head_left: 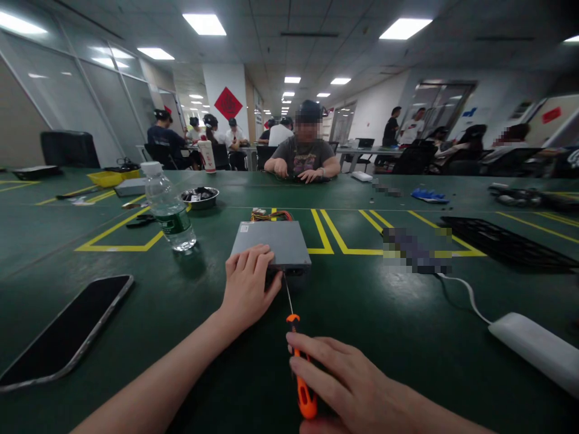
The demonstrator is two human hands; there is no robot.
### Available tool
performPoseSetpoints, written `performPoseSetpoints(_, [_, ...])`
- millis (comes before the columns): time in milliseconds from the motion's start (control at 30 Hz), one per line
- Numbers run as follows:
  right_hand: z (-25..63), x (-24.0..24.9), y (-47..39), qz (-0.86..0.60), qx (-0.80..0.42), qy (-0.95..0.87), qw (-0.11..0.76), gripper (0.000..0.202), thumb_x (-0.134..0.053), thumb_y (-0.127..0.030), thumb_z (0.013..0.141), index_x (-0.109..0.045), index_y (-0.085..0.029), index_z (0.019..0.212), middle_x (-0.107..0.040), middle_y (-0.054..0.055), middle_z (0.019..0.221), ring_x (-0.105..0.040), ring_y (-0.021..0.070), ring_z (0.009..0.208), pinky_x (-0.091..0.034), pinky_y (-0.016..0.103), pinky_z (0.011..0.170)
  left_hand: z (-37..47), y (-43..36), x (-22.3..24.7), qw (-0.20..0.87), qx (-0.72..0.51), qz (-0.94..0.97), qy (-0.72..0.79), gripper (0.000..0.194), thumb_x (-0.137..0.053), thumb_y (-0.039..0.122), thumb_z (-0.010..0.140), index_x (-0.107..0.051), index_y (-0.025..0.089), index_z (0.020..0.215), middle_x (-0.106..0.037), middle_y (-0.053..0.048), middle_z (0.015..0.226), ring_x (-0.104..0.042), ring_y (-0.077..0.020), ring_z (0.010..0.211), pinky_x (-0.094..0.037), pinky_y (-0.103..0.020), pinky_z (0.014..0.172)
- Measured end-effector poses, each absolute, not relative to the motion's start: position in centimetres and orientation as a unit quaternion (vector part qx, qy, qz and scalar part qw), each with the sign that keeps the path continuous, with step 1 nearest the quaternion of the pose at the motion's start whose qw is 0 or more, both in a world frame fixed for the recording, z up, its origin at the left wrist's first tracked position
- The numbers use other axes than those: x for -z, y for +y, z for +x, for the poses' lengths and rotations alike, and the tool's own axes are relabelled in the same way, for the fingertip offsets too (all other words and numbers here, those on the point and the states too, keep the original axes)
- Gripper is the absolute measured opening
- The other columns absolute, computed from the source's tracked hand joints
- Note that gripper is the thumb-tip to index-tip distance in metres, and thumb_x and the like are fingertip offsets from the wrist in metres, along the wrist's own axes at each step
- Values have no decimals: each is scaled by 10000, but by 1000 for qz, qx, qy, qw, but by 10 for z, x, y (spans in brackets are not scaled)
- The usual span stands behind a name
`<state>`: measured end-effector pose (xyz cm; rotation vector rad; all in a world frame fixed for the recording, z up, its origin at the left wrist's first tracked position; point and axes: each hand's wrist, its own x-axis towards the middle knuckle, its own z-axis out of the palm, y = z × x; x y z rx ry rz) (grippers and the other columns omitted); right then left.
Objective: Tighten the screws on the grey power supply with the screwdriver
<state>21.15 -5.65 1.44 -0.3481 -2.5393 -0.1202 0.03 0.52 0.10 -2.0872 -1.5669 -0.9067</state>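
A grey computer power supply unit (pixel 274 241) lies on the green table, its bundle of coloured cables (pixel 272 215) at the far side. My left hand (pixel 251 280) grips its near left part, fingers over the top and thumb against the front face. My right hand (pixel 339 377) is closed around the orange and black handle of a screwdriver (pixel 299 367). The thin shaft points away from me, and its tip meets the lower front of the unit near my left thumb. What exactly the tip touches is too small to make out.
A water bottle (pixel 169 208) and a metal bowl (pixel 199 198) of small dark parts stand left. A phone (pixel 67 331) lies near left. To the right are a white block with a cable (pixel 538 346) and a black panel (pixel 506 241). Across the table a person (pixel 305 150) sits working.
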Motion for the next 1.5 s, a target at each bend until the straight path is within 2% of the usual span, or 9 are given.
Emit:
performPoseSetpoints(100, [209, -15, -56, -125, 71, -953, 266, 358, -271, -347, 996, -518, -130, 1135, -616, 153, 1103, -614, 185, 981, -509, 294, 816, 0, 6, 0, 193, 325, -743, -553, 238, -493, 303, 831, -485, 212, 1050, -570, -85, 1193, -484, -247, 1119, -296, -426, 896])
performPoseSetpoints(300, [211, -14, -52, -113, 97, -942, 301, 417, -247, -331, 1002, -577, -89, 921, -636, 146, 1035, -592, 157, 991, -492, 233, 811, -1, 9, 2, 211, 324, -744, -545, 238, -493, 298, 825, -488, 211, 1047, -583, -103, 1166, -509, -258, 1087, -310, -441, 866])
performPoseSetpoints(467, [213, -17, -53, -114, 103, -952, 264, 244, -372, -269, 973, -528, -143, 1114, -607, 106, 1116, -609, 148, 904, -508, 252, 757, -2, 11, 4, 209, 336, -745, -537, 260, -514, 305, 800, -506, 218, 1045, -587, -97, 1164, -517, -277, 1072, -315, -456, 869])
performPoseSetpoints(533, [217, -18, -53, -100, 110, -943, 299, 225, -370, -227, 968, -551, -148, 1077, -630, 94, 1059, -620, 139, 839, -507, 244, 738, -2, 10, 4, 208, 338, -745, -536, 263, -515, 304, 795, -513, 217, 1043, -590, -98, 1160, -521, -282, 1066, -316, -461, 868])
performPoseSetpoints(633, [228, -20, -52, -91, 117, -923, 356, 230, -365, -120, 936, -594, -141, 923, -661, 72, 941, -626, 105, 710, -498, 209, 712, -2, 10, 3, 209, 333, -746, -537, 256, -510, 305, 801, -510, 214, 1041, -587, -102, 1163, -518, -281, 1070, -316, -460, 866])
performPoseSetpoints(833, [245, -22, -45, -98, 140, -912, 374, 332, -339, -306, 967, -602, -106, 938, -669, 127, 907, -640, 144, 673, -504, 280, 688, -2, 10, 4, 212, 323, -746, -543, 270, -508, 310, 808, -488, 223, 1062, -578, -102, 1177, -506, -277, 1091, -311, -454, 866])
performPoseSetpoints(1100, [241, -21, -43, -67, 123, -922, 361, 332, -347, -301, 966, -600, -87, 951, -659, 155, 934, -647, 168, 789, -508, 270, 721, -2, 10, 4, 221, 319, -746, -542, 266, -503, 304, 814, -480, 227, 1068, -579, -107, 1170, -506, -273, 1091, -306, -453, 869])
performPoseSetpoints(1500, [238, -20, -42, -91, 114, -928, 343, 345, -331, -328, 969, -594, -105, 987, -658, 155, 963, -651, 171, 773, -509, 297, 731, -2, 9, 3, 221, 312, -745, -547, 265, -501, 314, 819, -475, 216, 1064, -577, -105, 1172, -507, -271, 1095, -304, -449, 872])
